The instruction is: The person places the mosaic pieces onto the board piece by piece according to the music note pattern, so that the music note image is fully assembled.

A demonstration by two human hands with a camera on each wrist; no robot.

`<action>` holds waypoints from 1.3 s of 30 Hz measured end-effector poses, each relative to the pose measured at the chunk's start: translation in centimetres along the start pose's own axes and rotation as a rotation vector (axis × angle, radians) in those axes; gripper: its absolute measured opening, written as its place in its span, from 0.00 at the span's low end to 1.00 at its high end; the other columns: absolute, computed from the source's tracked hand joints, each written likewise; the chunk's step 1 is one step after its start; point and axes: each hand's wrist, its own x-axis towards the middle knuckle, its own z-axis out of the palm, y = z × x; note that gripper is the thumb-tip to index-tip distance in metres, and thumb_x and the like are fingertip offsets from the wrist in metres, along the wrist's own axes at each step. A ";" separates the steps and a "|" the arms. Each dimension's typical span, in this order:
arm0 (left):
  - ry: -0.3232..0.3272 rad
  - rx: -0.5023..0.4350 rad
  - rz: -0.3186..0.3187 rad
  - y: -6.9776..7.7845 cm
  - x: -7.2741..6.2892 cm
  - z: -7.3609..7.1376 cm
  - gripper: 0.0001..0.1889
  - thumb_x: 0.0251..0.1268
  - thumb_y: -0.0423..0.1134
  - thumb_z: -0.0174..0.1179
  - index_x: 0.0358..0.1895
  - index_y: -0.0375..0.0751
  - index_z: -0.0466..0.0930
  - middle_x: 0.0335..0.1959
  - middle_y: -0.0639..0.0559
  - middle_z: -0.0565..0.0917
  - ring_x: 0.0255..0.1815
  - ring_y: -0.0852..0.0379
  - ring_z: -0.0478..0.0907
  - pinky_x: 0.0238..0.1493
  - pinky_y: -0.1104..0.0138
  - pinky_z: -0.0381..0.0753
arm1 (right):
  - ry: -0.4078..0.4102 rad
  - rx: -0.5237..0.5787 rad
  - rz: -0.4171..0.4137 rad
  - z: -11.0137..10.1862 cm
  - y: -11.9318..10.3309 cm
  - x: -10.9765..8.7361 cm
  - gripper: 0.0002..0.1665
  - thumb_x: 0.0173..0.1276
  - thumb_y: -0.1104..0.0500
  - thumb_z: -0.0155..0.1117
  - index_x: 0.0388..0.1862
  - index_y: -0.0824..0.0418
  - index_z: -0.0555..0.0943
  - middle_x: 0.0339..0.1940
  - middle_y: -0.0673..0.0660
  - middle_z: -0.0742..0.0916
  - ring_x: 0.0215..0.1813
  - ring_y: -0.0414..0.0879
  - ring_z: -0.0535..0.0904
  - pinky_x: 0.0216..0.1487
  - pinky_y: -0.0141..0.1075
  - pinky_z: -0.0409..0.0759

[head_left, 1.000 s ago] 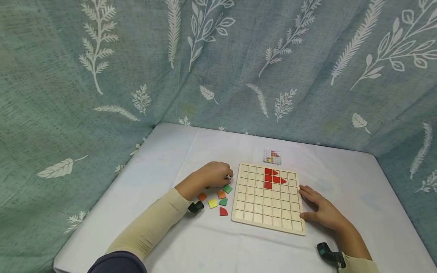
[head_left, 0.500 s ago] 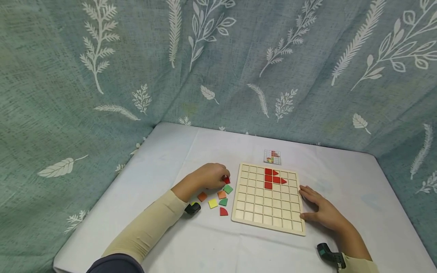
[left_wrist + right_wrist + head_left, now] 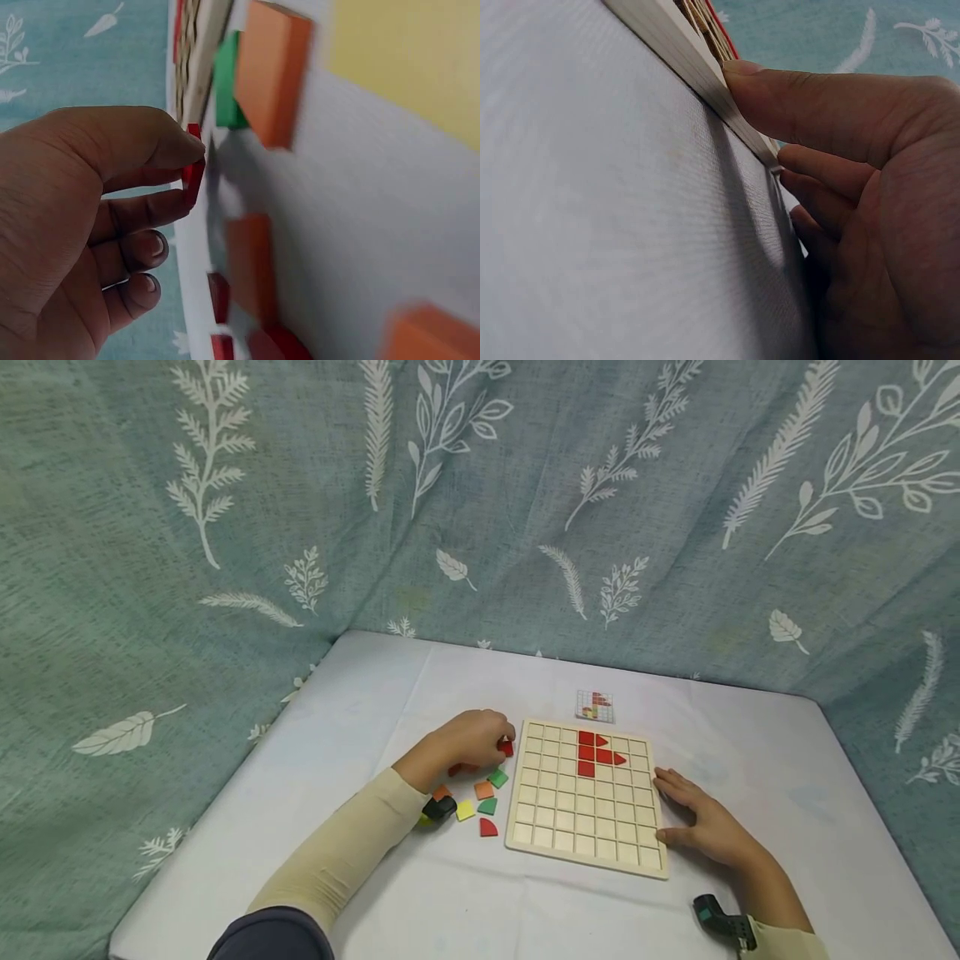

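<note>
My left hand [image 3: 474,737] pinches a small red tile [image 3: 193,176] between thumb and fingertips, just left of the wooden grid board [image 3: 585,820]. In the left wrist view the tile stands on edge, tilted up. Several red pieces, squares [image 3: 586,753] and pointed ones [image 3: 619,759], sit in the upper part of the board's grid. My right hand [image 3: 697,818] rests at the board's right edge, fingers extended. Its thumb [image 3: 757,94] touches the pale side of the board in the right wrist view.
Loose tiles lie left of the board: a green one [image 3: 497,778], an orange square [image 3: 483,790], a yellow square [image 3: 465,810], a red quarter-round [image 3: 488,827] and others partly under the left hand. A small pattern card [image 3: 595,706] lies behind the board on the white cloth.
The left hand has brought a red tile into view in its fingertips and shifted slightly right and away, toward the board's left edge. The right hand keeps its place.
</note>
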 end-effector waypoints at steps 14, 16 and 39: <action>0.015 0.016 0.163 4.2 3.1 -0.9 0.15 0.56 0.40 0.63 0.48 0.46 0.85 0.35 0.59 0.78 0.32 0.60 0.72 0.37 0.67 0.73 | 0.002 0.009 -0.008 -0.1 0.1 -0.1 0.56 0.49 0.43 0.76 0.74 0.63 0.64 0.77 0.59 0.61 0.76 0.62 0.48 0.66 0.66 0.47; 0.015 0.026 0.182 4.8 3.6 -0.8 0.15 0.57 0.41 0.63 0.48 0.46 0.85 0.35 0.59 0.78 0.32 0.61 0.72 0.37 0.68 0.73 | 0.000 0.010 -0.010 -0.1 0.1 -0.1 0.56 0.49 0.43 0.76 0.74 0.63 0.64 0.77 0.58 0.61 0.77 0.62 0.48 0.66 0.66 0.47; 0.007 0.091 0.375 9.9 7.5 0.6 0.07 0.59 0.41 0.63 0.40 0.52 0.83 0.29 0.59 0.73 0.28 0.62 0.65 0.27 0.69 0.62 | 0.015 0.010 -0.031 -0.1 0.4 0.0 0.55 0.50 0.44 0.77 0.73 0.62 0.65 0.76 0.58 0.63 0.76 0.62 0.49 0.66 0.65 0.49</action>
